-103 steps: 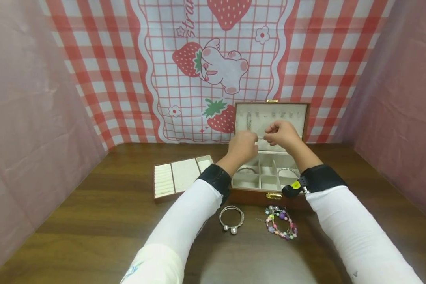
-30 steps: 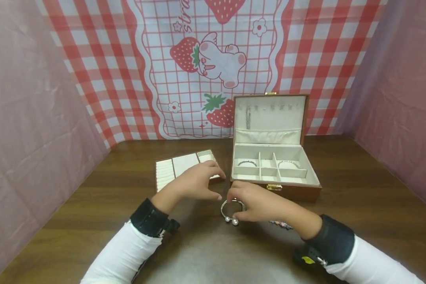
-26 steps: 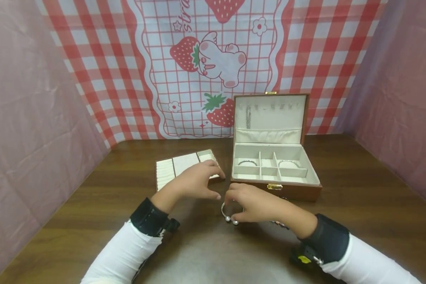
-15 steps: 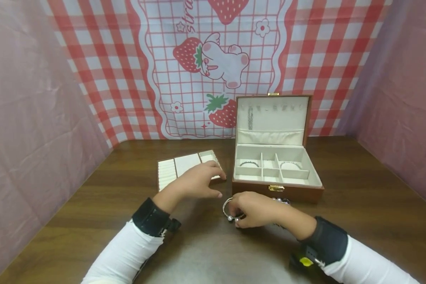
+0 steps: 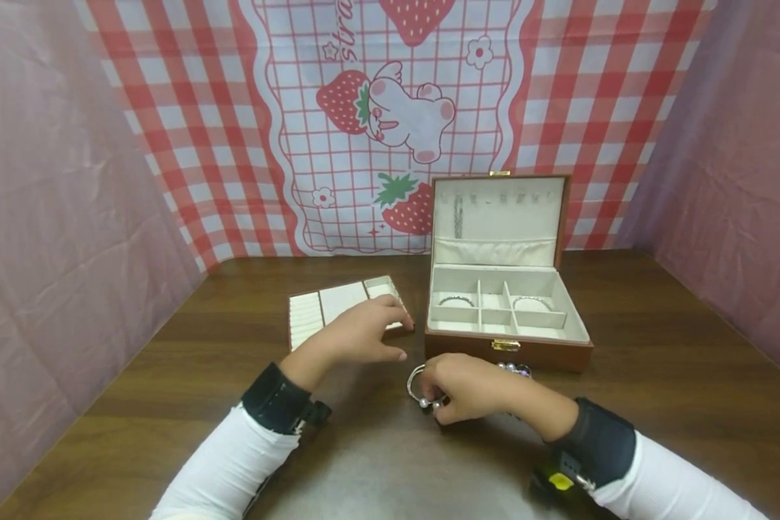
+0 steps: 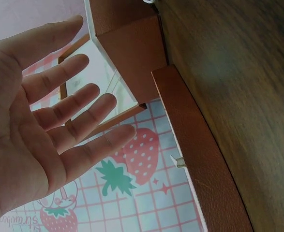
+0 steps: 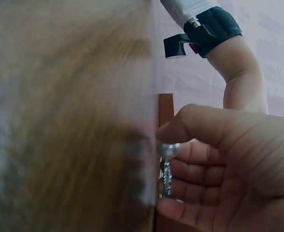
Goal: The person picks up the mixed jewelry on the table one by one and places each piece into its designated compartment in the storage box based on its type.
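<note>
On the table in front of the jewellery box, my right hand reaches over a silver bracelet with pearl-like beads at its ends. The thumb lies by a pearl bead in the right wrist view, and the curled fingers are at the bracelet's sparkling band. My left hand is held palm inward with its fingers spread, holding nothing; in the head view it overlaps the near right part of the tray. Partly hidden behind the right hand and forearm lies a beaded bracelet.
The brown jewellery box stands with its lid raised. A bracelet and another bracelet lie in separate compartments, and a silver chain hangs inside the lid. Behind the table hangs a checked strawberry cloth.
Both hands have come down from the box's lid to the table. Over the last second my right hand has lowered onto the silver bracelet and its fingers have drawn in; the left has stayed put.
</note>
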### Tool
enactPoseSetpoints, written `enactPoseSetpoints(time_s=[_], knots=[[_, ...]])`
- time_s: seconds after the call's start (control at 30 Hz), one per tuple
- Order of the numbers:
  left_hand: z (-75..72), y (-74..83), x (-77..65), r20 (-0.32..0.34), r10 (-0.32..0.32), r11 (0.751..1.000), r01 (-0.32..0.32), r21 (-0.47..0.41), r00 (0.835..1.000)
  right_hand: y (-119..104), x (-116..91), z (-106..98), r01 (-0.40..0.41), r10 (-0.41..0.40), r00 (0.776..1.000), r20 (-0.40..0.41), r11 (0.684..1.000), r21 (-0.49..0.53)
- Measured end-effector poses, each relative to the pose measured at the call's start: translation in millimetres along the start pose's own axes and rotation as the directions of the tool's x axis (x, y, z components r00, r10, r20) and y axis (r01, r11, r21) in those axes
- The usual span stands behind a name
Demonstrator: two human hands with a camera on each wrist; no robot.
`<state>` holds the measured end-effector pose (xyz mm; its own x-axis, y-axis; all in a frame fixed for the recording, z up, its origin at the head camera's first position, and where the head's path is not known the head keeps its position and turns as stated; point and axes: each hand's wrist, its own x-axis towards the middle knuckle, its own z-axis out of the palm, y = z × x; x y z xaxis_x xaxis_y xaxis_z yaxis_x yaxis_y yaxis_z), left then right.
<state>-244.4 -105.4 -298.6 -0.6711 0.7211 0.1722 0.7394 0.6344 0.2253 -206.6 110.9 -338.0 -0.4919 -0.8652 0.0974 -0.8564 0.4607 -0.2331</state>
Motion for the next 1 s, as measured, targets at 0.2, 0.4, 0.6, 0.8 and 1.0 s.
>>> enactPoseSetpoints(time_s=[0.2, 0.4, 0.6, 0.8, 1.0], knots=[[-2.2, 0.2, -1.6, -0.027, 0.028, 0.999, -0.028, -0.02, 0.999, -5.5, -0.7, -4.9, 0.003, -0.004, 0.999, -0.042, 1.0, -0.01], [-8.3, -0.4, -2.5, -0.082, 0.098, 0.994, -0.102, -0.044, 0.992, -8.5, -3.5, -17.9, 0.028, -0.027, 0.992, -0.119, 1.0, 0.01], [-15.2, -3.7, -2.9, -0.15, 0.163, 0.972, -0.185, -0.143, 0.975, -6.2, -10.1, -35.2, 0.012, 0.004, 0.977, -0.215, 0.997, 0.077], [-18.2, -3.3, -4.7, -0.232, 0.146, 0.936, -0.21, -0.281, 0.962, 1.4, -17.3, -49.6, 0.061, 0.014, 0.946, -0.324, 0.974, 0.22], [-17.7, 2.0, -4.1, -0.339, 0.073, 0.899, -0.209, -0.385, 0.938, 4.3, -24.1, -61.4, 0.07, 0.094, 0.934, -0.346, 0.9, 0.431]])
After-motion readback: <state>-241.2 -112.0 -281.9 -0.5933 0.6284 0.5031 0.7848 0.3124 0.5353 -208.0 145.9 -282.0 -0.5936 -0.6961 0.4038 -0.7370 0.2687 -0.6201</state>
